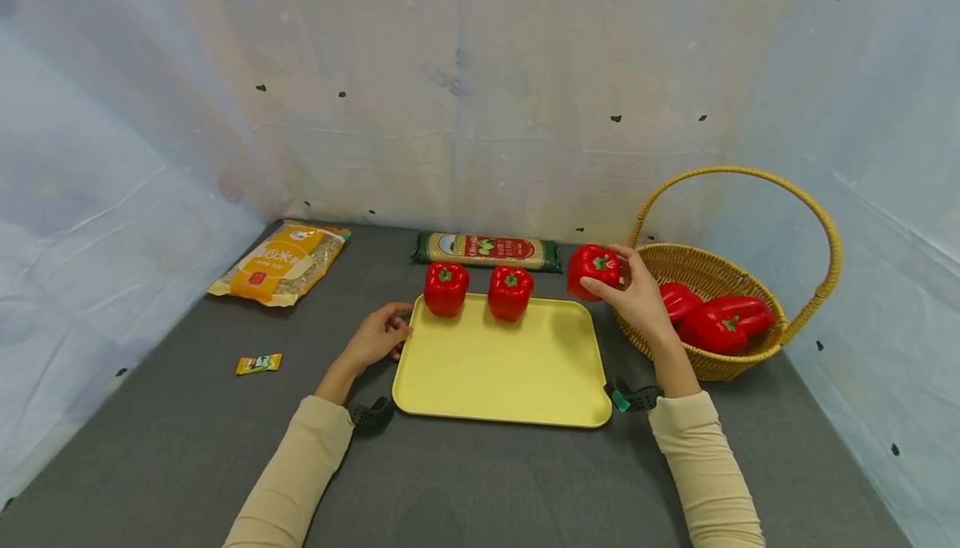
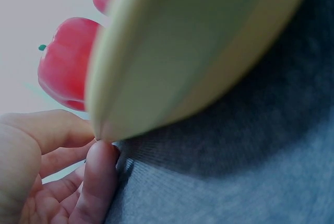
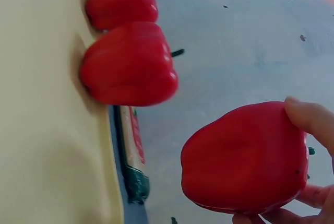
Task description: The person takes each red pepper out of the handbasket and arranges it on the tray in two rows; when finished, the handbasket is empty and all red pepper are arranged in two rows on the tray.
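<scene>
My right hand [image 1: 637, 290] grips a red bell pepper [image 1: 593, 271] above the far right corner of a yellow tray [image 1: 517, 373]. In the right wrist view, thumb and fingers wrap the stem end of this bell pepper [image 3: 245, 158]. At the tray's left edge, my left hand [image 1: 377, 336] pinches the rim between thumb and finger, as the left wrist view shows at the tray's rim [image 2: 112, 78]. Two more red bell peppers stand along the tray's far side, a left bell pepper [image 1: 446, 290] and a middle bell pepper [image 1: 510, 294], stems up.
To the right stands a wicker basket [image 1: 776, 336] with a tall handle, holding several red peppers [image 1: 720, 323]. Behind the tray lies a long green and gold packet [image 1: 487, 250]. A yellow bag of grain [image 1: 281, 265] and a small wrapped snack [image 1: 258, 364] lie at left.
</scene>
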`<state>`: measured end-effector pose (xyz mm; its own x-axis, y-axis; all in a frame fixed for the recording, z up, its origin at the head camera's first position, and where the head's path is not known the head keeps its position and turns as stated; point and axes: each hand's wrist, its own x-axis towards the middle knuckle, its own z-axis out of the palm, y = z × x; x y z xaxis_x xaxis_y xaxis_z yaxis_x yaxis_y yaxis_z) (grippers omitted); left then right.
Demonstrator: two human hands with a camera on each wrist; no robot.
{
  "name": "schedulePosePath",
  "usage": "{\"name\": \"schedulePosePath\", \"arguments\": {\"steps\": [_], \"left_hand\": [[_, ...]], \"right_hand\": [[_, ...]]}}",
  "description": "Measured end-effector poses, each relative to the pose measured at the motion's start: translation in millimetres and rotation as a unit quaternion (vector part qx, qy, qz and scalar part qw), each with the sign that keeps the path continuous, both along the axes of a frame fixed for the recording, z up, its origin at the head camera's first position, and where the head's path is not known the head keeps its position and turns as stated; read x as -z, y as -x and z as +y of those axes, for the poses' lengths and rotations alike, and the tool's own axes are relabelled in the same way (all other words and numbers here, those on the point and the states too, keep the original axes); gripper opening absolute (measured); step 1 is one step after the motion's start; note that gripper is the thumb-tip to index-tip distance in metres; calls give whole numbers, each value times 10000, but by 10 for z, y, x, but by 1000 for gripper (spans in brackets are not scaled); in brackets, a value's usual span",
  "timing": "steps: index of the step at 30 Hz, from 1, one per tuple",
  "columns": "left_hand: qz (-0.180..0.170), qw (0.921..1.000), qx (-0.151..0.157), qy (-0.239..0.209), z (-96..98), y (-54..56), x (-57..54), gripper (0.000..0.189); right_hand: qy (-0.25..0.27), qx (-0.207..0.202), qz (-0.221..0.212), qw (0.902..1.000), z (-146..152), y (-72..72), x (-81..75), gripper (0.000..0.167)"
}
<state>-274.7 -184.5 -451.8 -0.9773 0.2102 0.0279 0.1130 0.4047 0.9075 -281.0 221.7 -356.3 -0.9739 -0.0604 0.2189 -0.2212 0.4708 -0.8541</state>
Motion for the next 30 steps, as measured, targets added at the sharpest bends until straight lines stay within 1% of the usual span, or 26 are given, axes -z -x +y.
{"name": "schedulePosePath", "arguments": {"steps": [7, 15, 20, 26, 30], "left_hand": [[8, 10000, -1, -27, -4, 8, 15, 42], [50, 10000, -6, 22, -5, 2, 16, 42], [6, 10000, -17, 66, 4, 17, 25, 41], [25, 10000, -43, 50, 4, 33, 39, 40], [35, 10000, -70, 51, -2, 32, 43, 40]], "right_hand": [[-139, -113, -68, 9998, -51, 43, 122, 78], [-456, -229, -176, 9985, -74, 80, 258, 76], [-635, -222, -272, 9974, -95, 102, 347, 78], [-917, -226, -183, 9954, -136, 110, 375, 79], [-1054, -188, -233, 9940, -158, 104, 376, 80]]}}
